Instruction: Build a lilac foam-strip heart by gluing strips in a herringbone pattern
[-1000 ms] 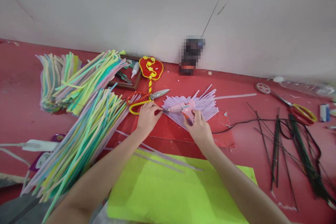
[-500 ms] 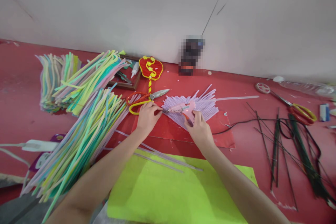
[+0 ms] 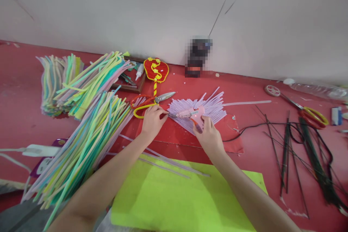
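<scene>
My right hand is closed around the handle of a pink hot glue gun, whose nozzle points left. Beneath the gun, lilac pipe cleaners lie spread like a fan on a red sheet. My left hand is pinched at the nozzle end, at the left edge of the lilac spread; what the fingertips grip is too small to make out. Just behind that hand lie open scissors with red and yellow handles. One longer lilac strip sticks out to the right.
Bundles of pastel pipe cleaners fill the left, near a power strip. A red-yellow fan ornament and a tray lie behind. Dark wires, a second pair of scissors and a bottle lie right; a yellow-green sheet in front.
My right hand has shifted slightly to the right with the glue gun, drawing its nozzle a little from my left fingertips. The left hand has stayed almost in place.
</scene>
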### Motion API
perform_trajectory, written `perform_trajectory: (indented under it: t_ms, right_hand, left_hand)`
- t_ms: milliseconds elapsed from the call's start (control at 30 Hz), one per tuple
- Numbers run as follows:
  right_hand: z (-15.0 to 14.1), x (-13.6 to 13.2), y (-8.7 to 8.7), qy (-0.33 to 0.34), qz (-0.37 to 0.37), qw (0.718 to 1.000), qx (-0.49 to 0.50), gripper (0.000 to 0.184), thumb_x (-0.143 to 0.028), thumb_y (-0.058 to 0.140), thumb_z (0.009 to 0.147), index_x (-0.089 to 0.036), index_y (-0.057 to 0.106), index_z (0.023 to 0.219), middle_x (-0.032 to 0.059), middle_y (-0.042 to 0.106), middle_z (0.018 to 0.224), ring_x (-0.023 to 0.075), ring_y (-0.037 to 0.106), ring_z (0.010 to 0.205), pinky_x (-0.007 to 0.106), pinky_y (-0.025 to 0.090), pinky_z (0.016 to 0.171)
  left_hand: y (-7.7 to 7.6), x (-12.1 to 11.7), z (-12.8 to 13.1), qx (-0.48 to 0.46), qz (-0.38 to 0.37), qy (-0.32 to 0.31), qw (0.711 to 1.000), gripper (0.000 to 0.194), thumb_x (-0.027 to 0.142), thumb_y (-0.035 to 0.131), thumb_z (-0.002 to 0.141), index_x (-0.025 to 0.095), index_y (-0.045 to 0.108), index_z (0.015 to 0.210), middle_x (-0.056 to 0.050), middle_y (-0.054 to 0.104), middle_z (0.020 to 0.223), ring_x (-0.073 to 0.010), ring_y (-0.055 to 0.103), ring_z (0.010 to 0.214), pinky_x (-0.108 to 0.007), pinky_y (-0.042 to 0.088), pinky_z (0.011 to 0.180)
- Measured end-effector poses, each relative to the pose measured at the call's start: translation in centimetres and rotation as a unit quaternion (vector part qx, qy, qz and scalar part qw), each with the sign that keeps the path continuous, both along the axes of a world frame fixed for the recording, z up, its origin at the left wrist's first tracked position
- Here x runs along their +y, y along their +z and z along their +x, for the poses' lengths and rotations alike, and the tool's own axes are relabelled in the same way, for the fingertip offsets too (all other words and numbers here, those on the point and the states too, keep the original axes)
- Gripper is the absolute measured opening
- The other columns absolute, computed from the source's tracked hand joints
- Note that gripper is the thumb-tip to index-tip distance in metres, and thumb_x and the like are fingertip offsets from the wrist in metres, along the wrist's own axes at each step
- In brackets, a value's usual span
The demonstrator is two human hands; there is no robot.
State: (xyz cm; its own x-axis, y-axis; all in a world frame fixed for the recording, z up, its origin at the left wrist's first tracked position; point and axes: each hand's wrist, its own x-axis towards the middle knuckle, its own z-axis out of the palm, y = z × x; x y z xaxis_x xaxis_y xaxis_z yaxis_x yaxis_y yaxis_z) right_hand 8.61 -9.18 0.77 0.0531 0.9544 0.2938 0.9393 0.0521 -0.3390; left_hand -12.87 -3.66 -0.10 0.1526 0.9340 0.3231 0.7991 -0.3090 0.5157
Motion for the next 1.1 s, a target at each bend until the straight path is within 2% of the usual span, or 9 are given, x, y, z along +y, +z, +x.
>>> perform_trajectory:
  t_ms: [333,600,1100]
  right_hand:
    - [0.7,-0.7,0.1,-0.01,-0.005,1.0,0.005,0.036,-0.042,0.041,0.088,-0.016,0.051,0.109,0.0138,0.065,0.099,0.0224,0.063,0.068,0.03,0.041,0.048]
    - [0.9,-0.9,-0.3,-0.013,0.007,1.0,0.01,0.038,-0.046,0.043,0.088,-0.015,0.052,0.107,0.0141,0.065,0.099,0.0226,0.063,0.071,0.029,0.043,0.05]
    - [1.1,-1.2,-0.7,-0.011,0.035,0.999,0.03,0.038,-0.048,0.046,0.087,-0.015,0.051,0.106,0.0126,0.065,0.096,0.022,0.062,0.073,0.03,0.046,0.055]
  left_hand:
    - [-0.2,0.0,-0.1,-0.001,0.006,-0.003,1.0,0.008,0.022,0.063,0.082,0.022,0.07,0.085,-0.003,0.063,0.086,-0.02,0.058,0.089,-0.036,0.044,0.083]
    - [0.1,-0.7,0.1,0.051,0.024,-0.009,0.998,0.009,0.023,0.064,0.08,0.021,0.068,0.088,-0.004,0.061,0.091,-0.0221,0.056,0.093,-0.038,0.043,0.086]
    - [0.0,-0.5,0.2,0.048,0.037,-0.012,0.998,0.006,0.022,0.063,0.081,0.021,0.066,0.086,-0.003,0.06,0.086,-0.0212,0.056,0.09,-0.037,0.044,0.084]
